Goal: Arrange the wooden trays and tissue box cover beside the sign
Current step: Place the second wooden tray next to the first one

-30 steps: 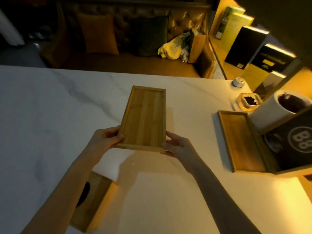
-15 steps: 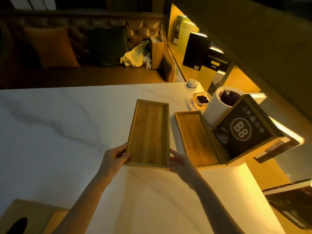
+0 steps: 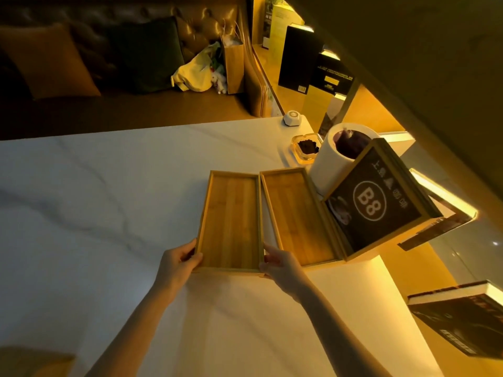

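I hold a long wooden tray (image 3: 231, 221) by its near corners, my left hand (image 3: 178, 263) on the left corner and my right hand (image 3: 280, 266) on the right. It lies just left of a second wooden tray (image 3: 296, 216), almost touching it along the long side. That second tray rests against the dark framed "B8" sign (image 3: 373, 205), which stands tilted at the right. The wooden tissue box cover (image 3: 32, 361) shows only as a corner at the bottom left of the white marble table (image 3: 95, 213).
A white cylindrical bin (image 3: 325, 164), a glass ashtray (image 3: 306, 148) and a small white device (image 3: 292, 118) stand behind the sign. A sofa with cushions (image 3: 51, 58) and a paper bag (image 3: 234, 66) lies beyond the table's far edge. Lit shelves with dark boxes (image 3: 299, 58) run along the right.
Both hands have carried the tray to the right until it lies alongside the second tray by the sign. My view has turned right, so the tissue box cover has slid toward the bottom left corner.
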A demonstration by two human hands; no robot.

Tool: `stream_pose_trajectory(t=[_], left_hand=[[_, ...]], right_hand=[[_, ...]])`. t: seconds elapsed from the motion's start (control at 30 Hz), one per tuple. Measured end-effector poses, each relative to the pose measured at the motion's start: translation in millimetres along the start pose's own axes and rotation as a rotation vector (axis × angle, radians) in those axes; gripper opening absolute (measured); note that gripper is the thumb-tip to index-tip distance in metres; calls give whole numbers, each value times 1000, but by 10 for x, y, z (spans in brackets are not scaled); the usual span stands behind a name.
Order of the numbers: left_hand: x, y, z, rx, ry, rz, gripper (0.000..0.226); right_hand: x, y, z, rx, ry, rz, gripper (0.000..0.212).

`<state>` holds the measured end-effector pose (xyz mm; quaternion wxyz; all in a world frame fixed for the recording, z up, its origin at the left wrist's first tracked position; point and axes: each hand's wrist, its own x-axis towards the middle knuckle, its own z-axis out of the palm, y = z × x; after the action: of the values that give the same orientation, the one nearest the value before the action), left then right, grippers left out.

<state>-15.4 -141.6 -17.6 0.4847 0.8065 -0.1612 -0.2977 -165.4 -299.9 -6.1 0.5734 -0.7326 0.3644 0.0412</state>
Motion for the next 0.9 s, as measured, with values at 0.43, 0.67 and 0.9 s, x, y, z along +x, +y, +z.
stream_pose_trajectory(t=[0.43, 0.67, 0.9], left_hand=[[120, -115, 146, 183, 60, -40, 42], [115, -187, 217, 321, 66, 11, 40], [104, -270, 240, 398, 68, 61, 43]], right_hand=[[128, 127, 158, -250, 178, -43, 35], [128, 201, 322, -324, 323, -110, 25], [91, 262, 353, -389, 347, -153, 27]])
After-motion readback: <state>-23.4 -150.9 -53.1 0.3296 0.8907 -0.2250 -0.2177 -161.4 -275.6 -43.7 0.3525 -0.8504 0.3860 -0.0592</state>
